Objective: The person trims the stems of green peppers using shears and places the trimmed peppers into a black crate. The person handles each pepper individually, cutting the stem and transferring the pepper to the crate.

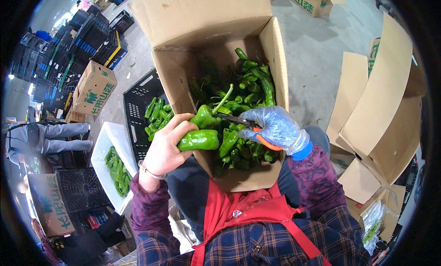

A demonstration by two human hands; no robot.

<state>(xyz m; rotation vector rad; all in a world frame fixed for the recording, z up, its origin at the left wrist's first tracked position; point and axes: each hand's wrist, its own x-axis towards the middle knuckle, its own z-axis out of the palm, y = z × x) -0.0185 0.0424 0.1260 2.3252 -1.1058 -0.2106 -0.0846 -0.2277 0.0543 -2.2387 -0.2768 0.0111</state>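
Note:
My bare left hand [168, 147] grips two green peppers above the left wall of an open cardboard box [186, 81]. The upper pepper [204, 118] has a long pale stem [225, 98] pointing up and right; the lower pepper [200, 140] is glossy and lies crosswise under it. In a blue plastic glove, my right hand [275, 128] holds orange-handled scissors [241, 120]. Their dark blades reach the upper pepper near the base of its stem; whether they are parted is hard to see. Many more green peppers [263, 83] fill the box bottom.
Left of the box stand a black plastic crate [136, 107] with green peppers and a white foam box [115, 135] with thinner ones. Stacked black crates [69, 52] and a bending person [51, 138] are farther left. Open cardboard boxes [379, 94] stand at right.

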